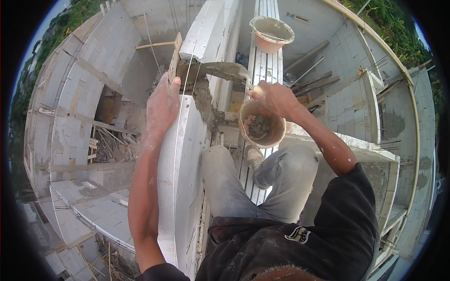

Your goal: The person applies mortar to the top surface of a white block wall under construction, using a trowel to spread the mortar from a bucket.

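Grey mortar sits partway in the gap between two stretches of the white wall; the work looks roughly mid-way. Done: a rough mass fills the lower part, smeared down the wall's right side. Left, as far as visible: the upper gap looks unfilled, the face unsmoothed (depth hidden behind the blade). The right hand grips the handle of the trowel, its blade across the gap. The left hand is against the lower end of an upright board on the gap's left side; fingers mostly hidden, can't tell if closed. The near bucket still holds mortar.
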The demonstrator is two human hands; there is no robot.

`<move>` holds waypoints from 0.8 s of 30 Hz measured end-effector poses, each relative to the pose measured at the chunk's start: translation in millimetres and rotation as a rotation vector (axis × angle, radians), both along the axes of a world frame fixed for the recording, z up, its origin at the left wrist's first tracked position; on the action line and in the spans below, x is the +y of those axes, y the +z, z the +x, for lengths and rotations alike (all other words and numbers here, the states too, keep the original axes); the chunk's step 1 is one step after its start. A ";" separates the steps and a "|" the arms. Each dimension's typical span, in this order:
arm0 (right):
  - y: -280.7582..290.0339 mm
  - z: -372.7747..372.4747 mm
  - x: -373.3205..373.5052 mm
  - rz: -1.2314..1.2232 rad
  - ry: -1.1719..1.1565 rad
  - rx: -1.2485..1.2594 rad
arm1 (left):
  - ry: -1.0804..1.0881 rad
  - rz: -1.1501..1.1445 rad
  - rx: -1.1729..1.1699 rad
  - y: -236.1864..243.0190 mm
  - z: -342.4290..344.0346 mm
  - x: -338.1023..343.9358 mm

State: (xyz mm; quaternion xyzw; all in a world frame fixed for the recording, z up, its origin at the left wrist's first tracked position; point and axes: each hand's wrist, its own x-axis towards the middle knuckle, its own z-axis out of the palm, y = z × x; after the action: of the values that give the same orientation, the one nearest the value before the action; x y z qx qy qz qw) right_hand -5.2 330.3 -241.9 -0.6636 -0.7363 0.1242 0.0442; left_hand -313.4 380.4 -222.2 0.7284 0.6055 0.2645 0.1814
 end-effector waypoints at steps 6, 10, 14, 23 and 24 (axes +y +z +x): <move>11.3 -9.7 -24.7 -0.013 0.071 -0.102 | 0.023 0.044 0.002 -2.1 0.4 -0.3; 12.2 -30.9 -15.2 0.030 0.113 -0.097 | 0.001 0.029 -0.021 0.4 2.0 -0.9; 13.5 -42.3 4.2 0.050 0.080 -0.075 | 0.007 0.038 0.031 2.3 2.2 -2.1; 15.9 -52.3 -25.6 0.014 -0.159 0.107 | -0.001 0.015 0.008 -4.5 -1.2 0.5; 15.7 -52.7 -31.2 -0.056 -0.147 0.104 | -0.005 0.016 0.008 -4.9 -1.1 1.3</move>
State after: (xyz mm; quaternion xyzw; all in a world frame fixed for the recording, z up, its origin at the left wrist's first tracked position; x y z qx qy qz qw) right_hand -57.9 299.1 -226.2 -0.7094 -0.6786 0.1757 0.0727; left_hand -314.4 381.7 -227.1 0.7323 0.6024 0.2660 0.1735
